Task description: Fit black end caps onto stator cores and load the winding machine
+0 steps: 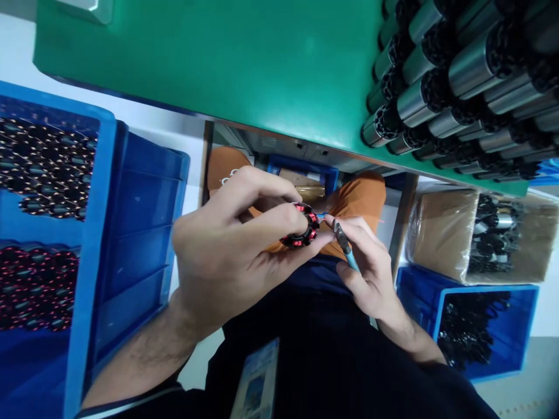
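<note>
In front of my lap, my left hand [244,244] is closed round a motor stator [311,226], a black ring with red windings. Part of the ring is hidden behind my thumb and fingers. Blue and reddish wires [321,216] stick out from its right side. My right hand [369,262] grips cutting pliers [345,244] with a light blue handle, their dark jaws pointing up close to the wires. The index finger of this hand lies near the wire ends. Whether the jaws touch a wire I cannot tell.
Stacked metal cylinders with black ends [430,99] stand on the green table [244,64] at the right. A blue crate [102,174] with wound stators is on the left. To the right are a cardboard box [448,235] and a blue bin [530,326] holding black parts.
</note>
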Tool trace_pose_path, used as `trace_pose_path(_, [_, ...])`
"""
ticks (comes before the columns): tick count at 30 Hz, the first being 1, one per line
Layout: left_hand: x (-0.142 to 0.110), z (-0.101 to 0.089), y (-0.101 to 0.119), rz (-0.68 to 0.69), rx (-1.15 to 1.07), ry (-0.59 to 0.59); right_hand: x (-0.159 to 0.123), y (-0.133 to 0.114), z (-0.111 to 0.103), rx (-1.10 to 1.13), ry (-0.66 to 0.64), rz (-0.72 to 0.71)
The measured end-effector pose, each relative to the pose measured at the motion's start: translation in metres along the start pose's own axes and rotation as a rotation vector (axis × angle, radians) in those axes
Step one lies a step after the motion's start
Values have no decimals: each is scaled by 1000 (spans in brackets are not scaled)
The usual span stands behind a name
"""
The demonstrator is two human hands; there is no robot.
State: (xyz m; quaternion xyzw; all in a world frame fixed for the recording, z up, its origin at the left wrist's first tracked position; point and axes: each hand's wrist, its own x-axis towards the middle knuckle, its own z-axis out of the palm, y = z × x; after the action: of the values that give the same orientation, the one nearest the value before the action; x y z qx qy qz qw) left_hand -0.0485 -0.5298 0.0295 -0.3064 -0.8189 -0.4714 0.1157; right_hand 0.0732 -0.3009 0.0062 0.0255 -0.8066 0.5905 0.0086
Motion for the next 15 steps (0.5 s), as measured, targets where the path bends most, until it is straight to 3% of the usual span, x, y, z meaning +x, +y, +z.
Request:
trace_pose_path(4, [-6, 2, -3, -57, -60, -27, 2, -3, -1, -27, -18, 22])
trace_pose_path(15, [-6, 0, -2, -58, -69, -25, 6, -1, 0, -45, -9, 6])
